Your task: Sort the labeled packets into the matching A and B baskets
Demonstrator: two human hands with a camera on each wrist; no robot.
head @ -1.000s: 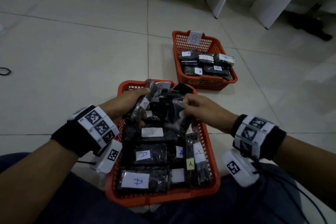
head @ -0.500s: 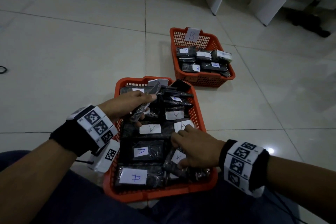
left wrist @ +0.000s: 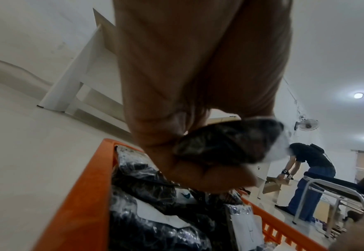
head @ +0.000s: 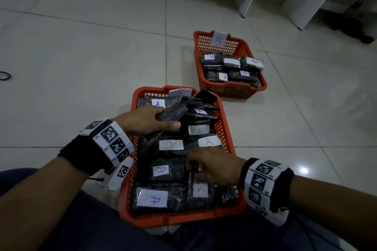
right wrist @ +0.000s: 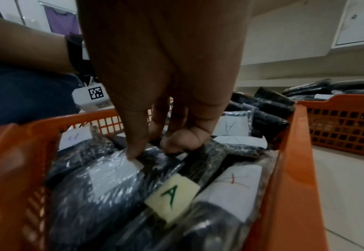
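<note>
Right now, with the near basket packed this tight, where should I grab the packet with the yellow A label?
Take the yellow-label packet by its upper end, from above. It stands on edge, wedged between neighbours, so only that narrow top edge is free. The right hand is already at it, fingertips on that end; pinch across the thin sides.

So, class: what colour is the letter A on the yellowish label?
Green, clearest in the right wrist view: yellowish label.

Black wristbands [head: 87,155] with white square-code tags, dark blue trousers [head: 85,226].

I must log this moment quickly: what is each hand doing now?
Left hand: grips a black packet over the A basket.
Right hand: fingertips on packets in that basket; grip cannot be told.
</note>
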